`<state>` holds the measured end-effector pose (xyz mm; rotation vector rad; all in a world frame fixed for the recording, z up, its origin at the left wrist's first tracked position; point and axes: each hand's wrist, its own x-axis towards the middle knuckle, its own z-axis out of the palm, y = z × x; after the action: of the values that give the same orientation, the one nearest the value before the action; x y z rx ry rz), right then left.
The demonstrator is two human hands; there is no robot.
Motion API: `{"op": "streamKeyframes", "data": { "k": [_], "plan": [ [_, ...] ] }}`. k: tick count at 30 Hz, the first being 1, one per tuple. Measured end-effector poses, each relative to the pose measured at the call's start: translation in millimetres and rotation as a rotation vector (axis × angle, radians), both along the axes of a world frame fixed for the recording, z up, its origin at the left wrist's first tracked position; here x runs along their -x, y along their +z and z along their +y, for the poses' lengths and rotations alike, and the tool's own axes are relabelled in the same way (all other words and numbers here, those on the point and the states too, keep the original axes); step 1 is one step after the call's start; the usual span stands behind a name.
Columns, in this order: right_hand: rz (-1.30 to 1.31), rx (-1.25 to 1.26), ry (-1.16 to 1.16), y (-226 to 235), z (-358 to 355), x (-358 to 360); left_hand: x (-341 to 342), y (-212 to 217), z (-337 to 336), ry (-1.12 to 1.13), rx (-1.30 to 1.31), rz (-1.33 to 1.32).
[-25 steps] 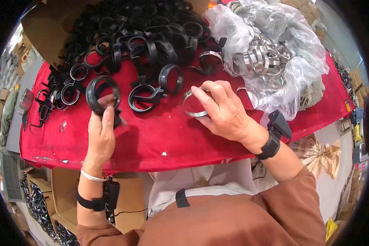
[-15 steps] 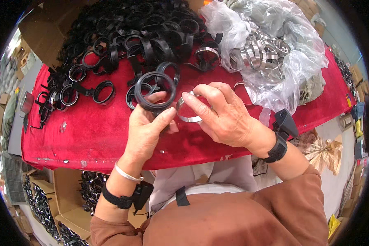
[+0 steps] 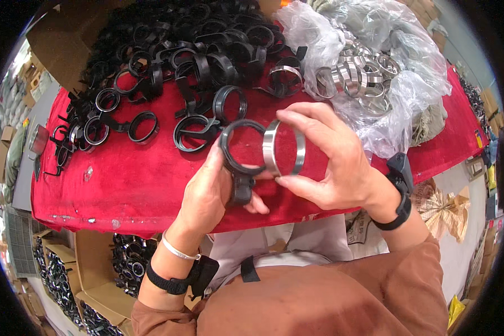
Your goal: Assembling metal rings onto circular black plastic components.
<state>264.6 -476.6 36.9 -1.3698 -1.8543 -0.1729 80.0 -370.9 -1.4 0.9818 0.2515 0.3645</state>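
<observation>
My left hand is closed round a black plastic ring with a short stem that points down past the fingers. My right hand pinches a shiny metal ring between thumb and fingers. The metal ring stands on edge right beside the black ring's opening; whether the two touch I cannot tell. Just beyond my hands, another black ring piece lies on the red cloth, with an upright black ring close by it.
A large heap of black ring pieces covers the back left of the red-covered table. At the back right, a clear plastic bag holds several metal rings. Below the table's left side stands a cardboard box with black parts.
My right hand has opened wider and turned the metal ring upright, side-on to the black ring. My left hand has shifted right and tilted the black ring, its stem now showing.
</observation>
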Motion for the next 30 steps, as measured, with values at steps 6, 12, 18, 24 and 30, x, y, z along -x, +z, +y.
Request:
{"op": "streamKeyframes", "data": {
  "k": [6,12,18,24,30],
  "plan": [
    [0.08,0.16,0.124,-5,9,8,2,1,-9,0.098,-0.052,0.081],
    [0.071,0.154,0.087,-5,8,11,3,-3,-16,0.278,-0.189,0.199],
    [0.132,0.24,0.091,-14,7,5,2,-10,-17,0.198,-0.178,0.067],
    [0.142,0.171,0.125,-11,4,12,7,-10,-15,0.141,-0.059,0.059],
    [0.069,0.138,0.172,-6,0,14,13,-19,-10,-0.045,0.184,-0.031]
  ]
}}
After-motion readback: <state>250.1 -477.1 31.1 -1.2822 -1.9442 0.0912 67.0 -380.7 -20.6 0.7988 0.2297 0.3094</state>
